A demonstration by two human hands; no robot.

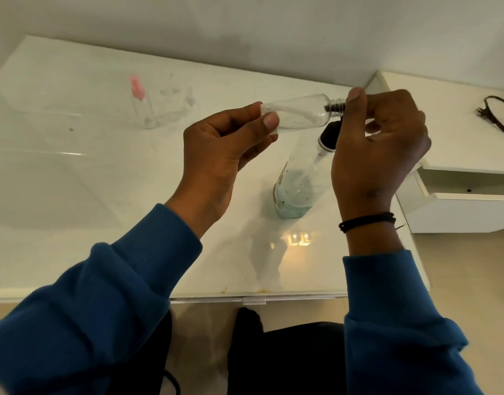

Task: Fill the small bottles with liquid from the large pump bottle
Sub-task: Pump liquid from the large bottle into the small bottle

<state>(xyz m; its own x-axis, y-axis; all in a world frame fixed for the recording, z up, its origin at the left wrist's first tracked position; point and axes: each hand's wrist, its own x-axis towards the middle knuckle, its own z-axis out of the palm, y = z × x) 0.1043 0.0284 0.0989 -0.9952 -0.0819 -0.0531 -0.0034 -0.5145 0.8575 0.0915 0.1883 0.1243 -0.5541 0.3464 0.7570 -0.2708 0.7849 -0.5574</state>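
Large pump bottle (295,186) stands on the white table (74,181) directly below the hands; its black pump head is partly hidden behind the right hand (379,149). Left hand (222,146) pinches the base of a clear small bottle (299,111), held sideways. Right thumb and fingers close at its threaded neck; whether they hold a cap cannot be told. Beyond the left hand, a pink-capped bottle (141,102) shows blurred
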